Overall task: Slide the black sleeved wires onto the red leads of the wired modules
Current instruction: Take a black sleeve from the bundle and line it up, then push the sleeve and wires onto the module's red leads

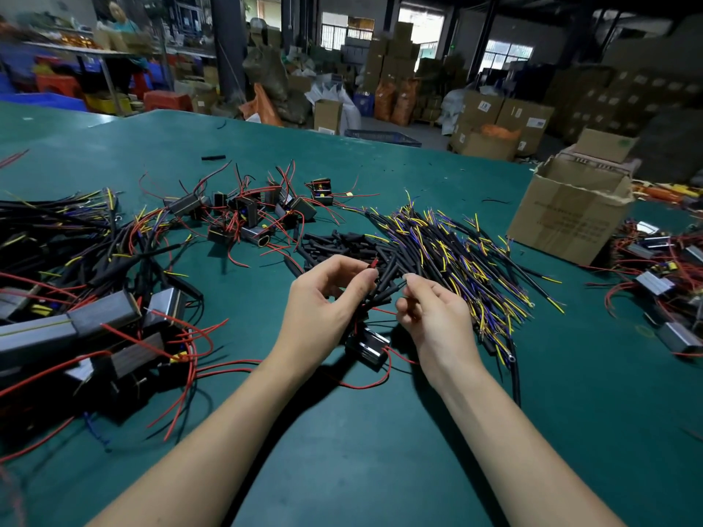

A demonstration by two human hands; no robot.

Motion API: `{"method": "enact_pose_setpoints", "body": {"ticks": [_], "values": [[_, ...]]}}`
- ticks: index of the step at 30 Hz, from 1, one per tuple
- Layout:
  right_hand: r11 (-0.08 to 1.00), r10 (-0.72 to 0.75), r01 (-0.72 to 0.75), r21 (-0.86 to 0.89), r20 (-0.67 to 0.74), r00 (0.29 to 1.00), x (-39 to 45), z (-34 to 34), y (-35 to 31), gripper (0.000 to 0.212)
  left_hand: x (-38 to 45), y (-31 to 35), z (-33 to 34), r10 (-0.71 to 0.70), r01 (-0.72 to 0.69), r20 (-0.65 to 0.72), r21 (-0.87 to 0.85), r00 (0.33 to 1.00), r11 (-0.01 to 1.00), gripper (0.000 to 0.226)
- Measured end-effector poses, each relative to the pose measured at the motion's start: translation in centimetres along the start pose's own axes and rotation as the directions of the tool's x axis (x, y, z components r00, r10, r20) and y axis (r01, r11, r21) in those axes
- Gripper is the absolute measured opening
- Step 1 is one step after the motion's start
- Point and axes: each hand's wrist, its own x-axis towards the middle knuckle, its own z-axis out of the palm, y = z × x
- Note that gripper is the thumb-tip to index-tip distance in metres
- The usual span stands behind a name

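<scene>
A black sleeved wire (386,277) is held above the green counter (380,431), between both hands. The left hand (323,298) pinches it together with a red lead (374,263) in curled fingers. The right hand (430,310) pinches a thin wire end near the sleeve. The small module (367,346) hangs just below the hands. A pile of sleeved wires (437,245) lies behind, and a cardboard box (570,214) stands at the right.

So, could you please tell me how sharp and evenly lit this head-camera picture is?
Head view: the hands, left hand and right hand, and the wires are sharp; the far shelves and seated person are blurred; the windows are blown out; the corners darken; the table edge bows from wide-angle distortion.
</scene>
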Motion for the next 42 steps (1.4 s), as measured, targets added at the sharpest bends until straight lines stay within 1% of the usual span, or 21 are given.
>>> {"method": "enact_pose_setpoints", "body": {"ticks": [5,7,9,12,14,15,17,19,20,21,24,28,32,34,35,36,37,38,40,41,42], "values": [[0.995,0.009,-0.006,0.1,-0.028,1.0,-0.1,-0.1,-0.1,0.015,0.1,-0.4,-0.1,-0.013,0.013,0.049,-0.003,0.999,1.0,0.011],[1.0,0.013,-0.013,0.012,0.005,1.0,0.0,-0.2,-0.2,0.016,0.1,-0.4,0.0,-0.022,0.024,0.068,-0.027,0.997,0.999,0.011],[0.987,-0.029,0.031,-0.155,0.014,0.999,0.3,-0.7,-0.8,0.018,0.1,-0.4,0.1,-0.025,0.029,0.082,-0.049,0.996,0.998,0.01],[0.919,-0.276,0.224,-0.325,-0.124,0.953,1.9,-2.4,-3.6,0.019,0.1,-0.5,0.1,-0.02,0.025,0.08,-0.066,0.997,0.998,0.009],[0.826,-0.46,0.323,-0.463,-0.219,0.861,3.5,-3.7,-6.1,0.018,0.1,-0.5,0.2,-0.024,0.028,0.072,-0.059,0.997,0.998,0.009],[0.745,-0.509,0.309,-0.591,-0.205,0.836,4.5,-4.1,-7.1,0.021,0.1,-0.5,0.2,-0.029,0.033,0.07,-0.055,0.997,0.998,0.008],[0.476,-0.449,0.149,-0.867,-0.094,0.889,6.3,-4.3,-7.7,0.023,0.2,-0.6,0.2,-0.032,0.036,0.066,-0.051,0.997,0.998,0.008],[0.179,-0.283,0.003,-0.984,-0.048,0.958,7.4,-4.1,-7.1,0.016,0.2,-0.7,0.2,-0.026,0.028,0.06,-0.046,0.998,0.999,0.008],[0.084,-0.226,-0.033,-0.996,-0.051,0.973,7.6,-4.0,-6.6,0.014,0.2,-0.8,0.2,-0.024,0.027,0.059,-0.047,0.998,0.999,0.008],[0.031,-0.197,-0.053,-0.998,-0.059,0.979,7.9,-4.0,-6.3,0.015,0.2,-0.8,0.1,-0.022,0.025,0.057,-0.049,0.998,0.999,0.008],[-0.011,-0.197,-0.087,-0.996,-0.083,0.977,8.4,-3.9,-6.1,0.026,0.2,-0.9,0.2,-0.011,0.013,0.054,-0.032,0.998,0.999,0.009],[-0.101,-0.193,-0.067,-0.993,-0.047,0.98,8.7,-3.5,-5.8,0.034,0.3,-0.9,0.3,0.004,-0.002,0.053,-0.042,0.999,0.999,0.011],[-0.186,-0.203,-0.043,-0.982,-0.004,0.979,8.4,-3.4,-5.2,0.019,0.3,-0.8,0.4,0.007,-0.006,0.046,-0.029,0.999,1.0,0.012],[-0.173,-0.21,-0.045,-0.984,-0.007,0.978,8.7,-3.5,-5.4,0.016,0.3,-0.8,0.4,0.006,-0.006,0.042,-0.012,0.999,1.0,0.013],[-0.128,-0.2,-0.04,-0.991,-0.014,0.98,8.8,-3.5,-5.7,0.013,0.3,-0.8,0.3,0.005,-0.005,0.039,-0.007,0.999,1.0,0.013],[-0.036,-0.18,-0.031,-0.999,-0.024,0.983,8.9,-3.5,-6.0,0.007,0.3,-0.8,0.3,0.005,-0.004,0.034,-0.005,0.999,1.0,0.013],[0.105,-0.144,-0.018,-0.994,-0.033,0.989,8.9,-3.5,-6.4,0.006,0.2,-0.7,0.2,0.008,-0.008,0.026,0.0,1.0,1.0,0.014],[0.302,-0.074,-0.024,-0.953,-0.048,0.996,8.8,-3.5,-6.7,0.011,0.2,-0.7,0.2,0.014,-0.014,0.018,0.011,1.0,1.0,0.014],[0.695,0.147,-0.136,-0.706,-0.045,0.988,7.9,-3.7,-7.0,0.014,0.2,-0.6,0.2,0.016,-0.017,0.016,0.031,1.0,0.999,0.014],[0.804,0.251,-0.216,-0.554,-0.013,0.968,7.3,-3.8,-7.0,0.013,0.2,-0.6,0.2,0.012,-0.013,0.023,0.035,1.0,0.999,0.014],[0.861,0.338,-0.292,-0.417,0.04,0.94,6.5,-4.0,-6.8,0.012,0.2,-0.5,0.2,0.008,-0.01,0.031,0.039,0.999,0.999,0.015]]}}
